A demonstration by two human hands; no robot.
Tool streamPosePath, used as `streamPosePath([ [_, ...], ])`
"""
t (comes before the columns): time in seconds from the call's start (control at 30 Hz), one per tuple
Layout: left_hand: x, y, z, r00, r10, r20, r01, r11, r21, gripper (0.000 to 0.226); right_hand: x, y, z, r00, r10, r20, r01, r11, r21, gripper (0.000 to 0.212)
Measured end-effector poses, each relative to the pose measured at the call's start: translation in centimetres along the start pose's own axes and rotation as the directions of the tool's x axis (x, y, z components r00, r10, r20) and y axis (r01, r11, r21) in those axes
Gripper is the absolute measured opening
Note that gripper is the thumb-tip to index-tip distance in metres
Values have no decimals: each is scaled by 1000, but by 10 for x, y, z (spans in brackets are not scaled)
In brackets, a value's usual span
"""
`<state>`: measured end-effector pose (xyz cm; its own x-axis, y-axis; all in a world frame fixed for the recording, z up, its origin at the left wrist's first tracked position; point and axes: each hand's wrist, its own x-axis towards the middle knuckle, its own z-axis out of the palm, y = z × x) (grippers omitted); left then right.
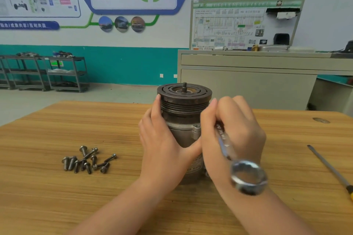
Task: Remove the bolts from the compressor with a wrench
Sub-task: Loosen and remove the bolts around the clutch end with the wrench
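Closest to me is the ring end of the wrench (248,176), sticking out over my right wrist. My right hand (232,133) has its fingers curled tight around the shank, with the far end hidden down beside the compressor (184,120). My left hand (162,139) is wrapped around the other side of the body, fingers up against the grooved pulley, thumb across the front. There's one compressor, standing upright mid-table (57,196) with the pulley on top and a threaded shaft poking up. To my left sits a loose pile of bolts (88,159); I count roughly ten, but they overlap so I can't be sure. One screwdriver (330,168) lies off to the right. Further back there's a grey cabinet (248,86) and two shelf carts (45,72) along the wall.
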<state>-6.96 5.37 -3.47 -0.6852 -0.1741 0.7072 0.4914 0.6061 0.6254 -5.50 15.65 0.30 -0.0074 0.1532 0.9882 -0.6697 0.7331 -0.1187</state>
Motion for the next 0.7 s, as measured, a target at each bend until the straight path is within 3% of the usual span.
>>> streamPosePath([
  [0.1, 0, 0, 0, 1000, -5, -1, 5, 1000, 7, 120, 1, 5, -1, 999, 46, -6, -46, 999, 15, 38],
  [0.2, 0, 0, 0, 1000, 2, -9, -2, 999, 36, 116, 3, 27, -6, 949, 315, -13, -301, 916, 266, 40],
  [0.27, 0, 1, -1, 1000, 0, 2, -1, 999, 33, 116, 8, 41, -7, 806, 582, 104, -552, 678, 486, 37],
  [0.33, 0, 2, -1, 1000, -3, 8, 3, 1000, 22, 115, 18, 54, -4, 557, 772, 306, -742, 298, 600, 35],
  [0.4, 0, 3, -2, 1000, -2, 11, 2, 1000, 15, 116, 26, 67, -1, 375, 823, 426, -762, 12, 647, 31],
  [0.43, 0, 3, -2, 1000, -1, 16, 1, 1000, 16, 116, 28, 72, 0, 350, 836, 423, -741, -29, 671, 28],
  [0.47, 0, 3, -2, 1000, 0, 18, 0, 1000, 17, 116, 29, 76, -1, 370, 843, 392, -730, 3, 683, 26],
  [0.7, 0, 1, -1, 1000, -5, 10, 4, 1000, 27, 115, 17, 57, -5, 685, 701, 199, -678, 513, 526, 43],
])
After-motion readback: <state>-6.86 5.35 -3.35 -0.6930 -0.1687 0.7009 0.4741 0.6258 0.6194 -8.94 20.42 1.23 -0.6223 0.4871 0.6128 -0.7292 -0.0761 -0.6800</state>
